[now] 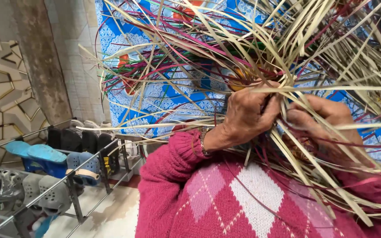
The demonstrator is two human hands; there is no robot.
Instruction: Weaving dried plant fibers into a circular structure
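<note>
Head view. Straw strips [261, 53], pale tan mixed with magenta, red and green ones, are seen fanning outward in all directions from a knot held close before the chest. The left hand [248, 115] is curled tightly, its fingers [270, 112] closed around a bunch of strips where they cross, with a thin bracelet [204, 141] shown at the wrist. The right hand [327, 121] is set just beside the left, partly hidden by crossing strips; its fingers [300, 119] are bent in toward the same knot and appear pressed against the strands, though an exact pinch cannot be told. A pink knitted sweater [225, 198] with a pale diamond pattern is worn, filling the lower part of the picture. Behind the strips, a blue patterned mat [173, 97] with white ornament is spread. At lower left, a metal shoe rack [73, 185] is shown, loaded with blue, grey and black sandals [45, 155]. A tiled wall [1, 88] with gold geometric lines is seen at far left.
</note>
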